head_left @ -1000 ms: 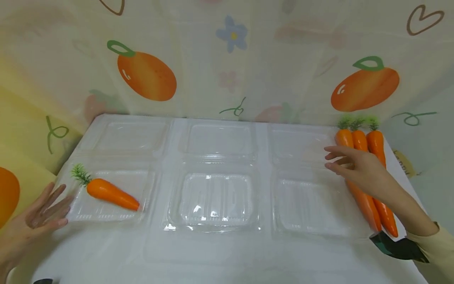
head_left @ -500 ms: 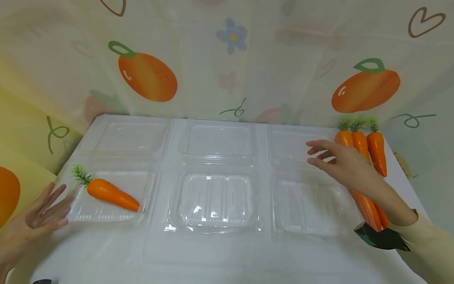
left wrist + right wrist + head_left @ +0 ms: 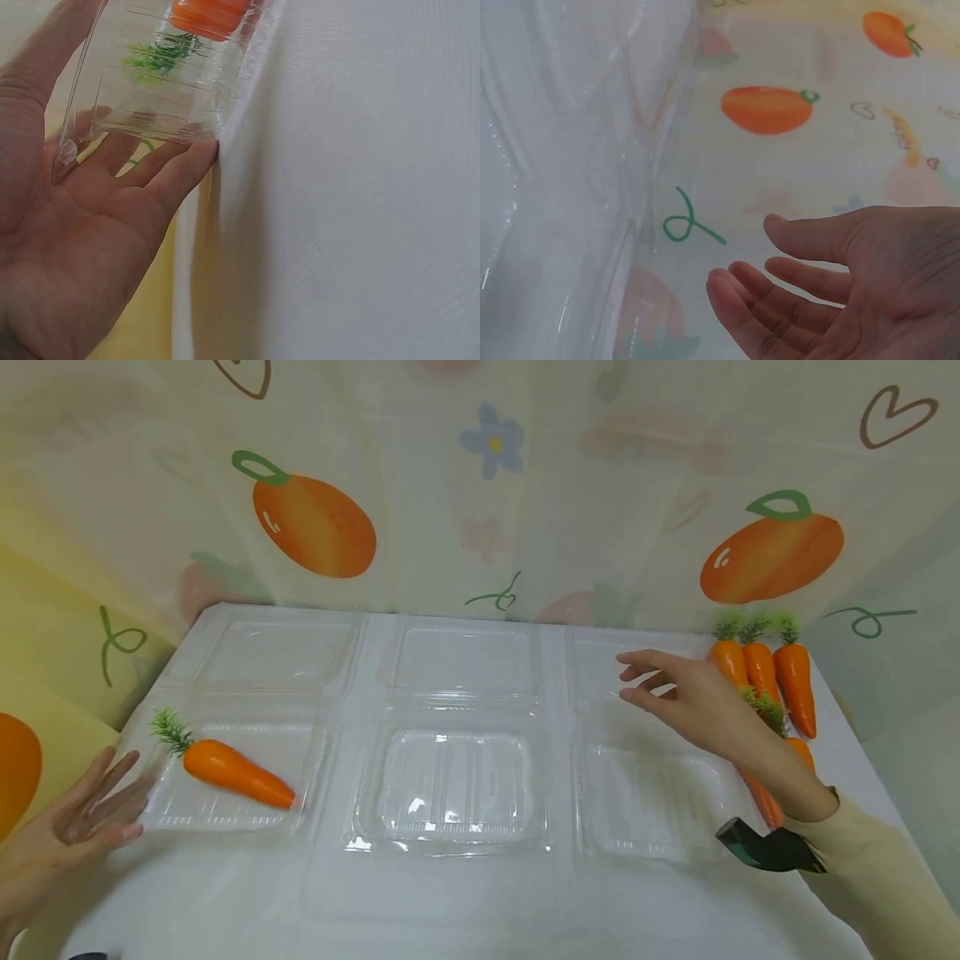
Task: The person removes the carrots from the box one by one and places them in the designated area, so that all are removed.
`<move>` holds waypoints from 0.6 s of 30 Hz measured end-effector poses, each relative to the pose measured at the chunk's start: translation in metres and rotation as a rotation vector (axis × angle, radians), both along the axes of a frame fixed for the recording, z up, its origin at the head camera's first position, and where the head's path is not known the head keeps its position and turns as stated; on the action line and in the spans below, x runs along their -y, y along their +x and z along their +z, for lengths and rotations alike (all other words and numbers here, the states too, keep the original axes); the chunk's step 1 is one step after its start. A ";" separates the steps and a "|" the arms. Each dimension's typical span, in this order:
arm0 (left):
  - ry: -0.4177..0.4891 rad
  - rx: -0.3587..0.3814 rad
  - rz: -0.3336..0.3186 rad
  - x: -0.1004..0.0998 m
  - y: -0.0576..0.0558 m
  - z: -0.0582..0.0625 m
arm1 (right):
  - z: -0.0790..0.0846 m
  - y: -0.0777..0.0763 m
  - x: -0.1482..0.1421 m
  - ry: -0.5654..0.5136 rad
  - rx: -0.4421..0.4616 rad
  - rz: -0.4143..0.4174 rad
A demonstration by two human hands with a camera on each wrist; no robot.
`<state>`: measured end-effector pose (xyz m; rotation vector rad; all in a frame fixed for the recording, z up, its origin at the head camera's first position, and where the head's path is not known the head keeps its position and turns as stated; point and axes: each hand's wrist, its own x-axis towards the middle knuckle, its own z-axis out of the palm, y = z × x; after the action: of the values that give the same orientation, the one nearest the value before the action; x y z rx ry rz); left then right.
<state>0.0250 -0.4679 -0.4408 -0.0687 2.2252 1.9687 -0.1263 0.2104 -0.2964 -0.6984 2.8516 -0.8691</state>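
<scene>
A carrot (image 3: 236, 772) with a green leafy top lies slantwise in the base of the left clear plastic clamshell box (image 3: 318, 760), whose lid is folded back. My left hand (image 3: 75, 839) rests at that box's left side. In the left wrist view its straight fingers (image 3: 184, 169) touch the clear plastic wall, the thumb lying along the near rim. My right hand (image 3: 693, 697) hovers over the right clamshell box (image 3: 637, 852), fingers loosely bent with nothing between them. Several more carrots (image 3: 797, 689) lie beside that box at the table's right edge, partly hidden by the right arm.
Between the two boxes stands a third open clear clamshell (image 3: 453, 777), its lid (image 3: 465, 656) folded toward the back. All three sit on a white table (image 3: 450, 910). A patterned curtain (image 3: 570, 527) hangs behind the table. A dark strap-like piece (image 3: 772, 847) sticks out at the right wrist.
My right hand has moved left from above the carrots to over the right box, uncovering a carrot top beneath the forearm. The left hand and the carrot in the left box stay put.
</scene>
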 end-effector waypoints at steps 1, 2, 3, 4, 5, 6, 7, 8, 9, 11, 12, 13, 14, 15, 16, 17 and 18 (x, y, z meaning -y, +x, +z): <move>0.014 -0.009 -0.006 0.000 0.000 0.000 | 0.001 -0.001 0.001 -0.005 -0.003 0.000; 0.026 -0.019 -0.008 -0.001 0.000 0.000 | 0.001 -0.002 0.002 -0.010 -0.003 -0.003; 0.050 -0.035 -0.016 -0.001 0.000 0.000 | 0.002 -0.002 0.003 -0.018 -0.005 -0.002; 0.078 -0.051 -0.024 -0.002 -0.001 0.000 | 0.003 -0.003 0.004 -0.021 -0.007 -0.005; 0.097 -0.066 -0.031 -0.002 -0.001 -0.001 | 0.004 -0.004 0.005 -0.023 -0.009 -0.008; 0.110 -0.075 -0.040 -0.001 -0.001 -0.001 | 0.005 -0.006 0.006 -0.024 -0.011 -0.010; 0.116 -0.084 -0.044 -0.001 -0.001 -0.001 | 0.006 -0.007 0.008 -0.024 -0.011 -0.012; 0.117 -0.086 -0.046 -0.001 -0.001 -0.001 | 0.007 -0.008 0.010 -0.023 -0.009 -0.013; 0.118 -0.087 -0.047 0.000 -0.001 -0.002 | 0.008 -0.010 0.012 -0.023 -0.007 -0.014; 0.102 -0.071 -0.036 0.000 -0.001 -0.002 | 0.010 -0.011 0.017 -0.019 -0.001 -0.015; 0.085 -0.062 -0.026 0.001 -0.001 -0.002 | 0.011 -0.012 0.019 -0.022 0.004 -0.012; 0.071 -0.051 -0.020 0.001 -0.001 -0.002 | 0.013 -0.013 0.021 -0.026 0.015 -0.011; 0.058 -0.040 -0.015 0.001 -0.001 -0.002 | 0.014 -0.013 0.023 -0.032 0.024 -0.008; 0.045 -0.029 -0.010 0.001 -0.002 -0.002 | 0.015 -0.013 0.025 -0.038 0.033 -0.005; 0.029 -0.019 -0.006 0.001 -0.001 -0.002 | 0.016 -0.014 0.027 -0.045 0.042 -0.001; 0.017 -0.010 -0.004 0.002 -0.002 -0.002 | 0.016 -0.014 0.029 -0.054 0.050 0.002; 0.007 -0.006 -0.002 0.002 -0.001 -0.001 | 0.017 -0.015 0.031 -0.059 0.056 0.005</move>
<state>0.0238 -0.4698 -0.4423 -0.0603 2.2205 1.9787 -0.1411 0.1799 -0.2795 -0.6758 2.7849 -0.9593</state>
